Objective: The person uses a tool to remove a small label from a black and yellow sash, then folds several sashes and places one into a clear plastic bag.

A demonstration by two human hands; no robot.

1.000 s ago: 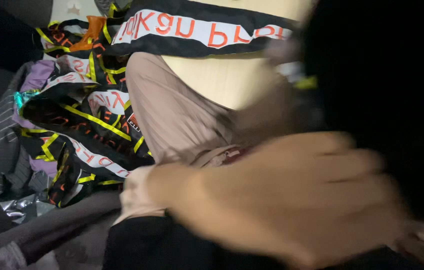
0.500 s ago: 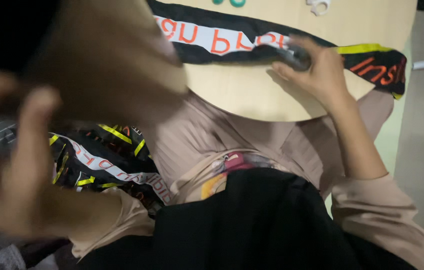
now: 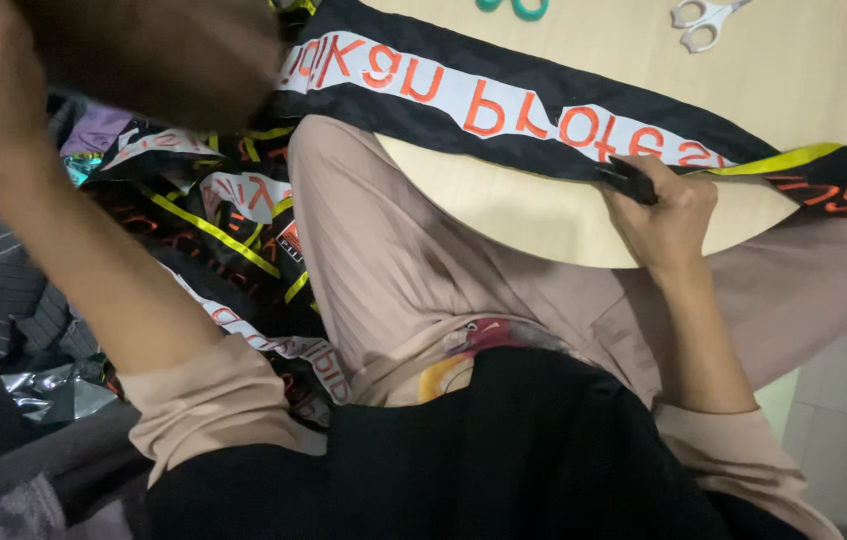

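A round wooden table [image 3: 644, 90] fills the upper right. Across it lies a long black fabric strip [image 3: 504, 110] with a white band. The right hand [image 3: 666, 215] pinches its lower edge; the left hand [image 3: 134, 55], blurred upper left, I cannot tell. White scissors [image 3: 704, 20] lie at the top edge.

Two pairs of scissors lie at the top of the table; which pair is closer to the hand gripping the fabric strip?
The white-handled scissors, near the top right. They lie closer to the right hand than the green-handled scissors, which sit further left at the picture's edge.
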